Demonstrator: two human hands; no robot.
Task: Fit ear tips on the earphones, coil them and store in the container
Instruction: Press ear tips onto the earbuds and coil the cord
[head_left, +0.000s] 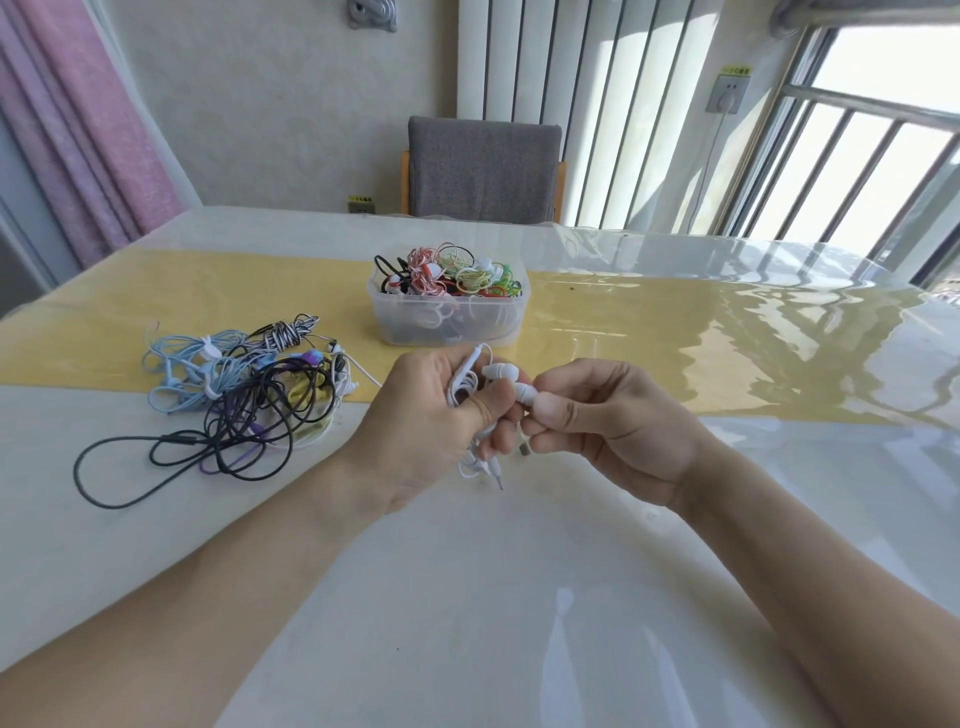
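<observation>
A loose tangle of thin cords (234, 395) lies far left. Above the glossy table (519, 597), the left hand (431, 421) curls around smooth white earphones (501, 372); the right hand (608, 421) pinches one rounded bud. The clear plastic container (449, 306) sits behind.

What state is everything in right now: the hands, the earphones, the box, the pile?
Left hand: grips the bunched white earphones.
Right hand: pinches one earbud.
Other earbud: free, sticking out above the left thumb.
Plug: dangling below the hands.
Container: lidless, heaped with coiled earphones.
Pile: loose, tangled cables on the table.
Chair: unoccupied.
</observation>
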